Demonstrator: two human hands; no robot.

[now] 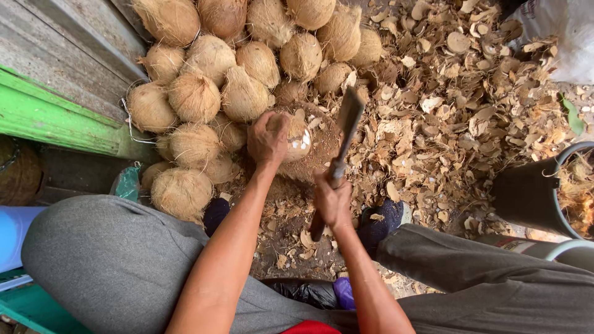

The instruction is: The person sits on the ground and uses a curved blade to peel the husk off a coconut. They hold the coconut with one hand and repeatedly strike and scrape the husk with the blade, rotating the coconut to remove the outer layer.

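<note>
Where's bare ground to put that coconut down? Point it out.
The only fairly bare patch is the dirt between the two shoes, under the forearms, with a few chips on it. Left of the left hand the coconut pile is packed tight. Right of the cleaver husk scraps cover the ground up to the black bucket.

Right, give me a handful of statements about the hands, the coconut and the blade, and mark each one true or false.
1. The left hand grips a coconut from above. True.
2. The right hand holds a hammer. False: it holds a cleaver by its handle.
3. The held coconut shows white patches where the husk is gone. True.
4. The pile of husked coconuts lies to the person's right. False: it lies ahead and to the left.
5. Dry shell chips litter the ground on the right. True.
6. The dark bucket at the right stands between the person's knees. False: it stands outside the right leg.
</note>
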